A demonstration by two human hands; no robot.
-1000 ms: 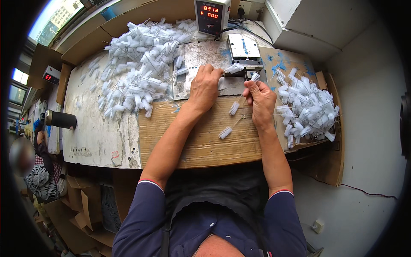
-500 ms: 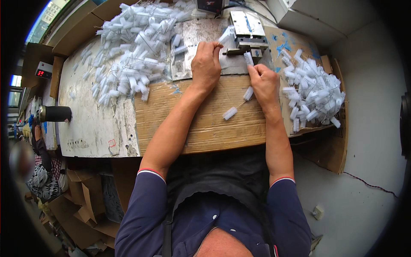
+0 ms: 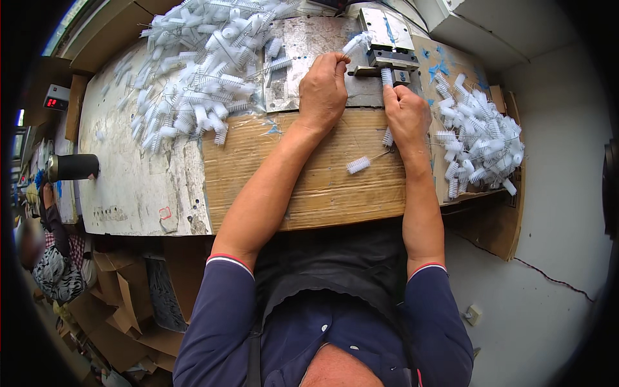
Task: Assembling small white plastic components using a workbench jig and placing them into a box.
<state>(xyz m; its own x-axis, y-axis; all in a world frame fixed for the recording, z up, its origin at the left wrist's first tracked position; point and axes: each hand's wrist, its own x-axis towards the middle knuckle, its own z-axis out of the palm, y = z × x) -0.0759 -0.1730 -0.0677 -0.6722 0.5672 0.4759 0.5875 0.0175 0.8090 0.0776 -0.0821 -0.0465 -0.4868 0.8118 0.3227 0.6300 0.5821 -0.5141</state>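
Working at a cluttered bench (image 3: 135, 187), person feeds small white bristle brushes into a metal fixture (image 3: 385, 45) at the far edge. Big heap of brushes (image 3: 206, 77) sits left, smaller pile (image 3: 480, 138) right, both close enough that a sweeping forearm could knock pieces off the edge. Cardboard sheet (image 3: 316, 174) covers the middle. Left hand (image 3: 322, 90) is curled shut, pinching one brush (image 3: 353, 44) against the fixture's side. Right hand (image 3: 406, 116) is closed on an upright brush (image 3: 387, 76) just below the clamp block, fingertips very near the metal: pinch risk if it closes, likely misfeed if the brush tilts. A loose brush (image 3: 358, 165) lies on the cardboard near the right wrist and could roll away.
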